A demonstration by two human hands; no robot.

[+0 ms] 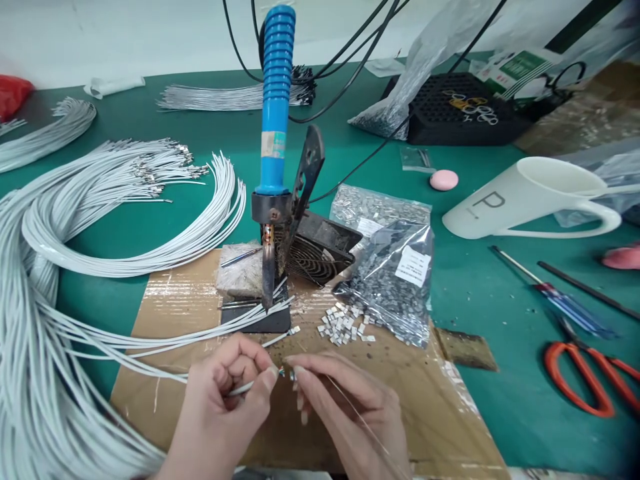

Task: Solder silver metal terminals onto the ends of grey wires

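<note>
My left hand is closed in a pinch on a white cable, whose stripped end with fine coloured wires pokes out past the fingertips. Facing it, my right hand pinches a small metal connector, mostly hidden by the fingers. A thin strand of wire, perhaps solder, runs across the right hand. Just beyond both hands, a blue-handled soldering iron is fixed in a stand, tip down. Several white cables lie under the tip. A pile of small metal connectors is to the right.
Cardboard covers the work spot. Large white cable bundles fill the left. Behind stand a small fan and a bag of dark parts. At right lie a white mug, a screwdriver and orange-handled scissors.
</note>
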